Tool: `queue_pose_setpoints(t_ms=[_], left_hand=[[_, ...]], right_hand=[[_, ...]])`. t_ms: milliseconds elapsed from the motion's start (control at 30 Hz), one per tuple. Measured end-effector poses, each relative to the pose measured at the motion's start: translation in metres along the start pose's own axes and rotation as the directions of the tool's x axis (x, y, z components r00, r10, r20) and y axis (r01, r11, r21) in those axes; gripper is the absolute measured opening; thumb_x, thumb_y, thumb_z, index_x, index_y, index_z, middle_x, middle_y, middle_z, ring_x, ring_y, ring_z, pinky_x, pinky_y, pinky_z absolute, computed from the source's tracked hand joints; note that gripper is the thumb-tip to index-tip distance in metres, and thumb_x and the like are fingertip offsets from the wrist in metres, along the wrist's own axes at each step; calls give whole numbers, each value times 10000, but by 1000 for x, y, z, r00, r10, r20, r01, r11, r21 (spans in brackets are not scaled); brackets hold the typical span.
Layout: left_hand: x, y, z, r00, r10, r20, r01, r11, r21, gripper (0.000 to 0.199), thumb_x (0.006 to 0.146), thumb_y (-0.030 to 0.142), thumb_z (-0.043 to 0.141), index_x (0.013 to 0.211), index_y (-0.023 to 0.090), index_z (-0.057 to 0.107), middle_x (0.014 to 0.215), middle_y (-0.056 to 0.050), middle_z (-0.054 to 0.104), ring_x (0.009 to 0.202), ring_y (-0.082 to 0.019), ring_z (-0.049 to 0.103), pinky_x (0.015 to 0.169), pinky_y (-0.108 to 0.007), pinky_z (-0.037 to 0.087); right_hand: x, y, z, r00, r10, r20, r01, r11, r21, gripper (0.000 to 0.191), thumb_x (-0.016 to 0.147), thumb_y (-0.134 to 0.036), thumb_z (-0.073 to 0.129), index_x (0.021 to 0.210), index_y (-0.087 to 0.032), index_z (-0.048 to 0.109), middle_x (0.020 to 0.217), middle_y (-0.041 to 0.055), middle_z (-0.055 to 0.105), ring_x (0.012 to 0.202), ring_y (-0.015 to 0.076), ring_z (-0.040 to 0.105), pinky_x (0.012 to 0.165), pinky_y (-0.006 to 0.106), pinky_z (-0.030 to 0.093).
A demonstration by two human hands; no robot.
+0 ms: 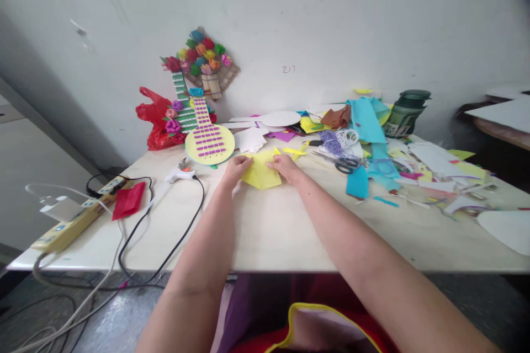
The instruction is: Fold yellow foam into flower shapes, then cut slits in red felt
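Observation:
A piece of yellow paper [260,172] with creases in it is held just above the table between my two hands. My left hand [238,169] pinches its left edge, and my right hand [285,167] pinches its right edge. Behind my right hand lie thin yellow strips [295,150]. Just beyond my left hand stands a paddle-shaped craft piece [210,144], yellow and round with rows of purple bars. White paper pieces [250,139] lie behind the yellow paper.
Scissors [346,164], yarn [346,138], blue paper [366,121] and scraps [439,162] cover the right side, near a green bottle [406,115]. At left are a glue gun [180,174] with its cord, red paper [128,201] and a power strip [78,218]. Paper flowers [202,52] stand against the wall.

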State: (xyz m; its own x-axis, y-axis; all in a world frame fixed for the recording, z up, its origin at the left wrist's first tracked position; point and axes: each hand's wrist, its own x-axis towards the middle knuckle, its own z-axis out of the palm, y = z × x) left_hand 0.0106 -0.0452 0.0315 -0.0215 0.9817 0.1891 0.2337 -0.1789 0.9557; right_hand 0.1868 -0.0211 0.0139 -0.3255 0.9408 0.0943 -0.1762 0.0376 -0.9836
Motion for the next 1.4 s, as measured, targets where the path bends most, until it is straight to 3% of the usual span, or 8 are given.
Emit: queue_pose_setpoints(t_ms=[200, 333, 600, 867, 1400], left_hand=[[-2, 5, 3, 999, -25, -34, 24, 1000, -10, 233, 621, 350, 614, 550, 154, 510, 486, 23, 464, 457, -88, 406, 446, -206, 278], [0, 3, 4, 997, -16, -72, 15, 1000, -6, 204, 608, 320, 604, 533, 155, 509, 481, 26, 459, 459, -86, 395, 445, -205, 270], [4, -4, 5, 990, -52, -131, 48, 998, -35, 164, 596, 302, 593, 548, 155, 538, 495, 11, 497, 474, -112, 444, 453, -223, 312], [7, -10, 3, 995, -58, -80, 47, 989, -139, 184, 602, 323, 606, 571, 158, 531, 504, 10, 499, 466, -109, 448, 449, -221, 309], [8, -12, 3, 998, -36, -48, 25, 976, -214, 187, 611, 323, 616, 575, 159, 533, 486, 23, 474, 447, -95, 428, 447, -219, 295]], right_hand=[[1, 0, 0, 998, -50, -26, 51, 998, 42, 153, 591, -234, 674, 719, -161, 634, 616, -10, 644, 580, 153, 603, 600, 285, 493], [-1, -2, 4, 998, -53, 16, 52, 998, 44, 165, 596, -246, 683, 734, -165, 642, 642, -14, 649, 621, 164, 616, 654, 309, 502], [2, 1, 5, 997, -48, -56, 44, 996, -82, 166, 627, -221, 636, 770, -152, 686, 618, -29, 633, 616, 157, 606, 630, 282, 481], [-3, -5, 6, 993, -107, -57, 99, 987, -128, 291, 653, -128, 551, 887, -184, 717, 920, 42, 688, 763, 121, 602, 742, 257, 460], [1, -1, 4, 977, -213, 26, 210, 930, -302, 328, 614, -79, 489, 763, -244, 729, 860, -9, 707, 891, 170, 619, 873, 366, 449]])
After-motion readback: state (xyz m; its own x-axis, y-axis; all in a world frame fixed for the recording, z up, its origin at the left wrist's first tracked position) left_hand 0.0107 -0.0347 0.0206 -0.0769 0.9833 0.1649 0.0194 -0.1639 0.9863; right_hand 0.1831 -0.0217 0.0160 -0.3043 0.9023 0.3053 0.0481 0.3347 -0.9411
